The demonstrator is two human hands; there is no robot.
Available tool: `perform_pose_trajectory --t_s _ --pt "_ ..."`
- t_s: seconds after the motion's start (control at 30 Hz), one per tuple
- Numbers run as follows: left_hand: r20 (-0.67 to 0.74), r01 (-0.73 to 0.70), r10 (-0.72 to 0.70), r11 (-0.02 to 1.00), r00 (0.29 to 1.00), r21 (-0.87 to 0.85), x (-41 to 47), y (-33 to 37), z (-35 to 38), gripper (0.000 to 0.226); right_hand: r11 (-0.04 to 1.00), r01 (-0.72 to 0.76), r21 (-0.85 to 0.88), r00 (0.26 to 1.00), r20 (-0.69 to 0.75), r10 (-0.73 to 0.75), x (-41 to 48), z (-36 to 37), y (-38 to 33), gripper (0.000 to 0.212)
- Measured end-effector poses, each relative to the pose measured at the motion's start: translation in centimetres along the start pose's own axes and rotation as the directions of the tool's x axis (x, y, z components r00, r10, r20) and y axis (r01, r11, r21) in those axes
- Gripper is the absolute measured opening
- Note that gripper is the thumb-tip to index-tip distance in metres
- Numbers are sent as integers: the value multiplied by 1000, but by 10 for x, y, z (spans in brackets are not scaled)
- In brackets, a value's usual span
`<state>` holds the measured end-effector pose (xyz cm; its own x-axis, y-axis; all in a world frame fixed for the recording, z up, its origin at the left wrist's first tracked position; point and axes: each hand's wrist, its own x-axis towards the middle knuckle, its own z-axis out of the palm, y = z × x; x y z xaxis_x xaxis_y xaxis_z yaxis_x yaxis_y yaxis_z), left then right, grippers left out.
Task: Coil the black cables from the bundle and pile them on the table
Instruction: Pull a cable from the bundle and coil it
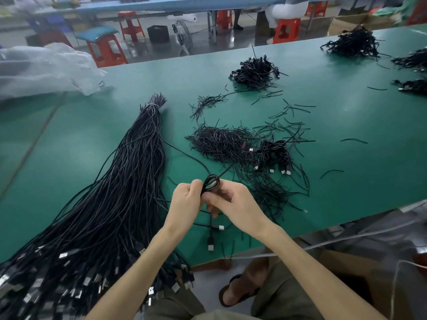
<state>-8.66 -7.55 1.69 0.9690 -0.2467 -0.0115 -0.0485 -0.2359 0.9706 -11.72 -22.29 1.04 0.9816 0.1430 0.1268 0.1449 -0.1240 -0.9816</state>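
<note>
Hands meet just right of the bundle (pixel 120 181), above the desk (pixel 346 135). The left hand (pixel 187 199) curls its fingers (pixel 196 184) round a small cable coil (pixel 211 181), likely keeping the loops together, and the right hand (pixel 233 202) pinches it. Further right of the bundle lie finished coils (pixel 275 155).

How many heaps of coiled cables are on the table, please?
5: a small heap beyond the right hand, a mid-table heap, a far-right heap, two right-edge heaps, cut off; more may be out of view.

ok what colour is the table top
The table is green, and it shows best in the head view.
</note>
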Motion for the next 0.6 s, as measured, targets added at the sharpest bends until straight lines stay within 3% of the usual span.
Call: perform_pose_trajectory --t_s 0.17,0.3,0.4,0.47,0.53,0.6 --pt "15 207 -207 962 978 -178 0 6 1 54 989 -78 129 997 37 74 -1 -3 1 14" --pt "31 226 -224 966 974 -122 -3 7 4 57 979 -134 152 990 -13 138 -3 -2 5 18" --pt "22 142 -146 981 989 130 -5 7 3 58 987 -138 82 978 -148 149 -2 -3 8 19" --pt "11 34 -39 956 999 293 -6 5 -2 47 991 -131 -18 961 -249 122 0 -5 10 21" --pt "35 -85 78 943 996 321 -11 7 -9 19 984 -116 -139 953 -295 70 1 -9 10 24" --pt "111 -178 152 941 982 287 -13 7 -14 33 977 -73 -198 969 -246 23 1 -13 8 24"
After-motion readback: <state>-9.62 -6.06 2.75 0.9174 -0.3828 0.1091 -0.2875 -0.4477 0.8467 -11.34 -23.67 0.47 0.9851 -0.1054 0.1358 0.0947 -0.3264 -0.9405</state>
